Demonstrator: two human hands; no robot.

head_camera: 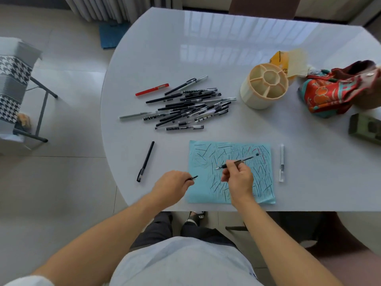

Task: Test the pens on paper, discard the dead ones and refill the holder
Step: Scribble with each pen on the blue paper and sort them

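Observation:
My right hand point(238, 179) pinches an uncapped black pen point(243, 161) above the blue paper point(261, 176), its tip pointing left. The paper is covered in scribbled test lines. My left hand point(172, 185) grips a small dark pen cap point(193, 178) at the paper's left edge. A pile of several mostly black pens point(189, 108) lies beyond the paper, a red pen point(152, 89) at its far left. The cream pen holder point(265, 85), with empty compartments, stands to the right of the pile. One black pen point(146, 161) lies left of the paper, a clear pen point(281, 163) right of it.
The white table point(185, 48) has a rounded left edge. A patterned red cloth point(334, 89), a yellow packet point(278, 58) and a dark green box point(366, 126) sit at the right. A chair with houndstooth fabric point(12, 83) stands on the floor to the left.

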